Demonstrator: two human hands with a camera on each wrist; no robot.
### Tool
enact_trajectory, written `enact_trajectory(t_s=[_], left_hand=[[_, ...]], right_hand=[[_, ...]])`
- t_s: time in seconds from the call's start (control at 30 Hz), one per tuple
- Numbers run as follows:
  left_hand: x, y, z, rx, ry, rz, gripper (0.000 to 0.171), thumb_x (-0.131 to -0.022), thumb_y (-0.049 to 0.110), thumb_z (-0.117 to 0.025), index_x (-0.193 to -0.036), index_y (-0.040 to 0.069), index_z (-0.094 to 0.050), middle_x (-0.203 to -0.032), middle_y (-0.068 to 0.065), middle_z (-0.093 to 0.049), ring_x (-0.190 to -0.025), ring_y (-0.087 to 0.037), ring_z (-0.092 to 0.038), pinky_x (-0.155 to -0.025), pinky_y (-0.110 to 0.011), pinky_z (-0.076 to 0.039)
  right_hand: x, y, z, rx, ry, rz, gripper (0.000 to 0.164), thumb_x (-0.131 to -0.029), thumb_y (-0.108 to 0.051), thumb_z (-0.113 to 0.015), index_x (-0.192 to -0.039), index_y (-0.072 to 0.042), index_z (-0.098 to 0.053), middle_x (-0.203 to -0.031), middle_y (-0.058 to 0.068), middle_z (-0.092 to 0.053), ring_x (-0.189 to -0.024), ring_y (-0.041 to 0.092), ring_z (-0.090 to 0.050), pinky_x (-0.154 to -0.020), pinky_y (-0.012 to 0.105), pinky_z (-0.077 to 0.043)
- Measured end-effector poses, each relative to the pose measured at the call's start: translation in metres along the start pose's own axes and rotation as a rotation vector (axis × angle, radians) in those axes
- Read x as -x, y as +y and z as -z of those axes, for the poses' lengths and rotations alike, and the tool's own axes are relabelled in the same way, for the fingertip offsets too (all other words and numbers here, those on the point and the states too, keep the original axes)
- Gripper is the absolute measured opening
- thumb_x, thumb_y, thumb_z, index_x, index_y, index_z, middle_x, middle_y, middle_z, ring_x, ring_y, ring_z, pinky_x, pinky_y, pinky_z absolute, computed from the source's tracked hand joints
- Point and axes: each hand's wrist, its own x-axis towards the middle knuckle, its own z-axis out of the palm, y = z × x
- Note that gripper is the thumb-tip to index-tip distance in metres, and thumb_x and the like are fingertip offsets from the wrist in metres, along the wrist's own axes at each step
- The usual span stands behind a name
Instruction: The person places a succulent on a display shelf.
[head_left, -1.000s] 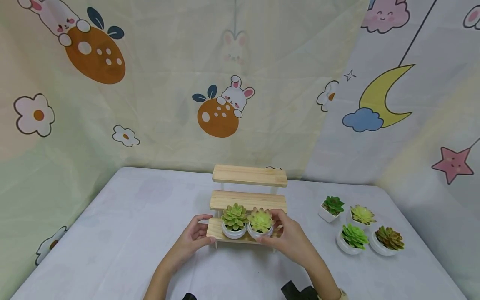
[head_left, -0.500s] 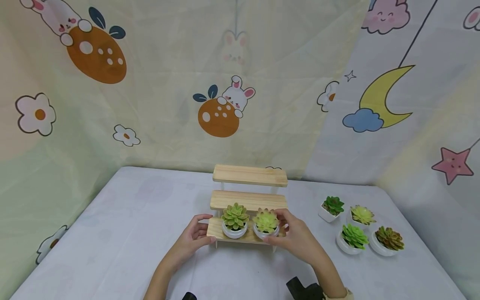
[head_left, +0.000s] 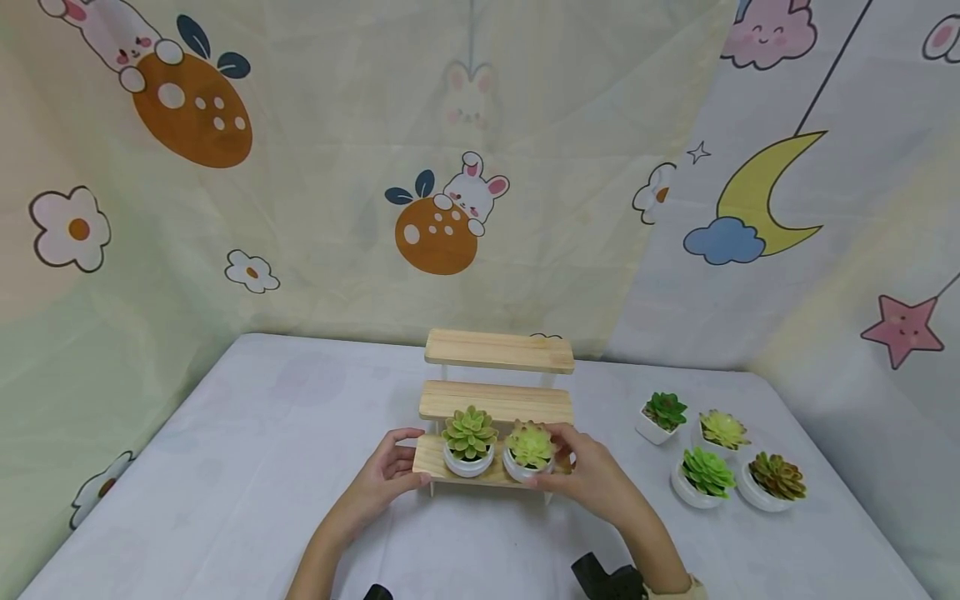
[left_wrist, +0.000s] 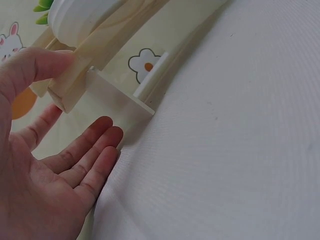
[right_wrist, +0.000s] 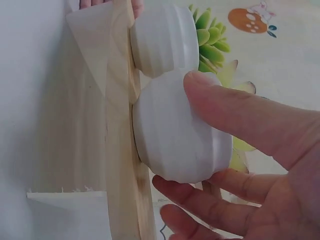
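A three-tier wooden display stand [head_left: 497,400] stands at mid-table, and my left hand [head_left: 392,465] pinches the left end of its lowest step [left_wrist: 75,80] between thumb and a finger. The other left fingers stretch out beneath. On that step, a pale green succulent with pinkish tips [head_left: 529,444] sits in a round white pot [right_wrist: 177,132], gripped by my right hand [head_left: 592,473] with the thumb on the pot's front. Left of it rests a second green succulent [head_left: 469,435] in a white pot [right_wrist: 167,37]. The two pots stand close together.
To the right on the white-covered table [head_left: 225,467] are several more potted succulents: dark green [head_left: 664,412], pale yellow-green [head_left: 723,430], bright green [head_left: 707,475] and brownish [head_left: 777,479]. A printed cloth backdrop [head_left: 322,167] rises behind. A black object [head_left: 607,579] is at my right forearm.
My right hand has shifted the pale green succulent to the right along the lowest step, then slightly back left, leaving a small gap between the pots. My left hand stays in place.
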Motion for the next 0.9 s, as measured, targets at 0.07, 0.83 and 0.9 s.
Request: enact_trajectory(t_s=[0.07, 0.83, 0.9], left_hand=[[0.000, 0.000, 0.000, 0.002, 0.002, 0.005, 0.064, -0.082, 0.016, -0.070, -0.136, 0.013, -0.035, -0.120, -0.018, -0.053, -0.106, -0.022, -0.056, -0.084, -0.027, -0.048], [-0.001, 0.001, 0.000, 0.012, -0.001, 0.013, 0.064, -0.082, 0.015, -0.070, -0.135, 0.013, -0.035, -0.121, -0.019, -0.052, -0.106, -0.022, -0.056, -0.085, -0.028, -0.047], [-0.001, 0.001, 0.000, 0.013, -0.002, 0.015, 0.063, -0.082, 0.015, -0.070, -0.135, 0.014, -0.036, -0.121, -0.019, -0.052, -0.107, -0.022, -0.056, -0.085, -0.028, -0.047]], right_hand=[[0.000, 0.000, -0.001, -0.001, 0.007, -0.006, 0.067, -0.066, -0.026, -0.084, -0.123, -0.006, -0.055, -0.099, 0.005, -0.057, -0.086, 0.016, -0.051, -0.070, 0.029, -0.042], [0.014, -0.001, 0.033, 0.044, 0.025, -0.012, 0.058, -0.074, -0.034, -0.078, -0.120, -0.010, -0.053, -0.117, 0.007, -0.059, -0.108, 0.026, -0.052, -0.094, 0.049, -0.039], [0.018, 0.001, 0.042, 0.057, 0.044, -0.032, 0.059, -0.075, -0.035, -0.076, -0.122, -0.009, -0.052, -0.121, 0.009, -0.058, -0.111, 0.028, -0.051, -0.097, 0.051, -0.038]])
